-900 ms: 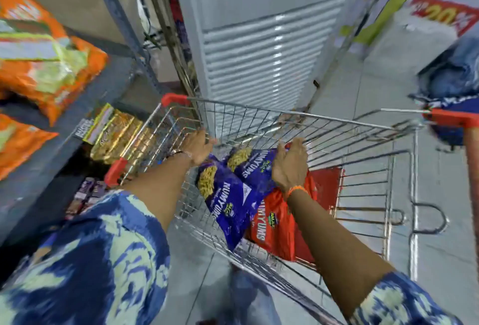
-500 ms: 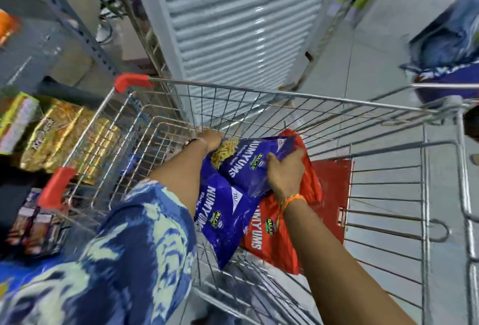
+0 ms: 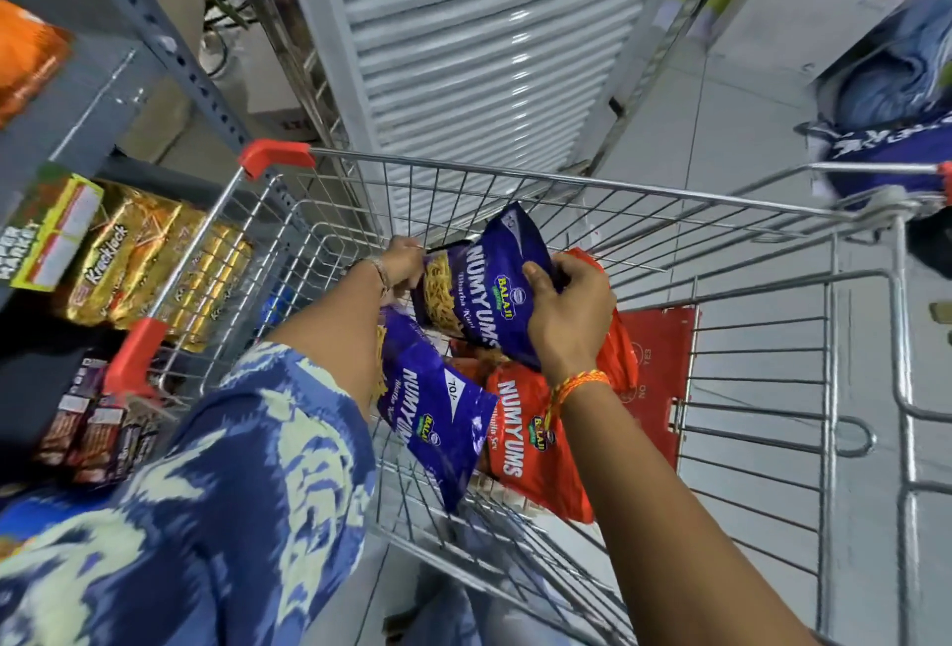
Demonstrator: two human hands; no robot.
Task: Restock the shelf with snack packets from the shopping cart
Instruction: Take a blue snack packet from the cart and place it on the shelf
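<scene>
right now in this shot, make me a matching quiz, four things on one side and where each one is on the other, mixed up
Things:
1. upper blue packet
2. red packet
3. gold packets
4. orange thread

Places:
A. on the shelf left of the cart
B. on the right wrist
C. held by both hands
D. lying in the cart, under the blue packets

Pairs: 1-C, 2-D, 3-A, 4-B

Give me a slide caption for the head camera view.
Both hands lift a purple snack packet from the shopping cart.

Left sleeve: blue fabric, cream brushstroke print. Left wrist: thin metallic bracelet. Right wrist: orange-and-yellow braided thread band. Forearms bare.
</scene>
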